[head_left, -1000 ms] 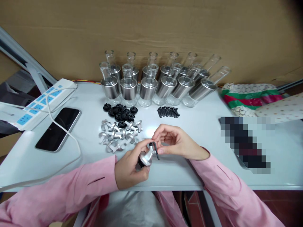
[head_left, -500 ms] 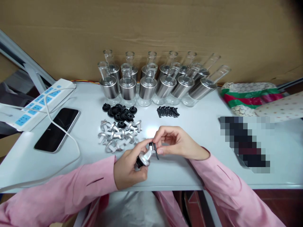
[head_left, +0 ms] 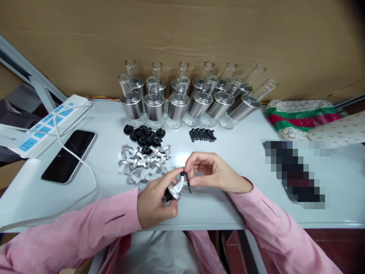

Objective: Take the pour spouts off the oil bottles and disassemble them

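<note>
My left hand (head_left: 156, 203) is wrapped round a silver metal spout (head_left: 174, 191) with a black stopper on its lower end. At the spout's narrow tip, my right hand (head_left: 209, 173) pinches a small black lever piece (head_left: 188, 183) against it. Silver spouts (head_left: 144, 163) lie in a loose pile beyond my left hand. Behind them is a heap of black stoppers (head_left: 144, 135). Several small black pieces (head_left: 202, 134) lie in a row beyond my right hand.
Glass bottles with metal sleeves (head_left: 178, 106) stand in two rows at the back. On the left are a phone (head_left: 68, 156), a cable and a power strip (head_left: 48, 123). A patterned bag (head_left: 305, 118) and a pixelated dark object (head_left: 296, 175) lie right.
</note>
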A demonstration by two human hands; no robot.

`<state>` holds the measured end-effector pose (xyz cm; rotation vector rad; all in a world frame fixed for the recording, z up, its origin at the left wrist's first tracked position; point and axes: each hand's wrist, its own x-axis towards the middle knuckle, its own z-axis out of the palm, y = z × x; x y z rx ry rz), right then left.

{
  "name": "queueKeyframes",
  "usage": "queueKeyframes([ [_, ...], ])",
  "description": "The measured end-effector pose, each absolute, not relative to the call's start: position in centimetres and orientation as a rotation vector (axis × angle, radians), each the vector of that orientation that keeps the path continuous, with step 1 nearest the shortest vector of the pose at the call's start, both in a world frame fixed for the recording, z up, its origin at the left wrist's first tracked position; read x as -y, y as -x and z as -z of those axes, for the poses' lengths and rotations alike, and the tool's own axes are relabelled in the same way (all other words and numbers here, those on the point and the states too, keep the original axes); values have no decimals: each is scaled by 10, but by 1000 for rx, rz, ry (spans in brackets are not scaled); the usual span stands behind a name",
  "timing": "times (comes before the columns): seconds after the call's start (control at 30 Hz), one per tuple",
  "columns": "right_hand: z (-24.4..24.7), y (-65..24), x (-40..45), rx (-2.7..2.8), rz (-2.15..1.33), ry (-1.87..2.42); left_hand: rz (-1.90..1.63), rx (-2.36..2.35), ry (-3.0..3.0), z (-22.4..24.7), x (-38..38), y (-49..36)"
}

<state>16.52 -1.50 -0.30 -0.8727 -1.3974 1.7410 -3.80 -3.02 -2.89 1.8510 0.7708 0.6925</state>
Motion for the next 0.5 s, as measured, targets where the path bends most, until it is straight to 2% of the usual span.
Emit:
queueKeyframes([
  [0.3, 2, -166, 16, 1376, -1775, 916, -744, -753, -2050, 28, 29, 39],
  [0.5, 2, -165, 16, 1395, -1763, 931, -657, -771, -2001, 28, 29, 38],
])
